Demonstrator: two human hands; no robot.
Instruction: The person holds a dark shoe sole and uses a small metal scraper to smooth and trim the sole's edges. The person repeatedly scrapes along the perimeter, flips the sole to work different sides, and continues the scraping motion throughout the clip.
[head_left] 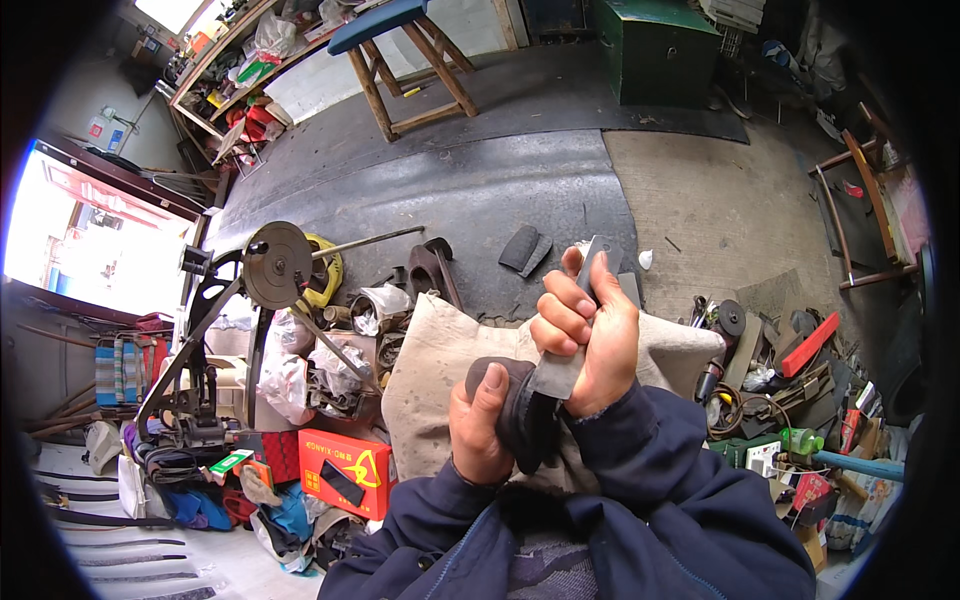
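Glowing at far left is a doorway (pixel 100 225), then a black machine (pixel 259 350) with a big round wheel (pixel 276 265) up top. Just below that, a red box (pixel 345 470) with a small dark slab (pixel 343 484) lying on it. Stool (pixel 400 60) at the top, blue seat. Pale cloth (pixel 425 370) over the lap, and above it the left hand (pixel 478 430) is wrapped snug around what looks like a dark shoe (pixel 512 410), thumb on top. Next to it the right hand (pixel 590 335) has a tight fist round a flat metal blade (pixel 558 374), tilted, wide end right at the shoe's edge; can't tell if it's actually touching. Then a green chest (pixel 660 55), a red strip (pixel 810 344) on a messy pile, and a chair (pixel 870 197).
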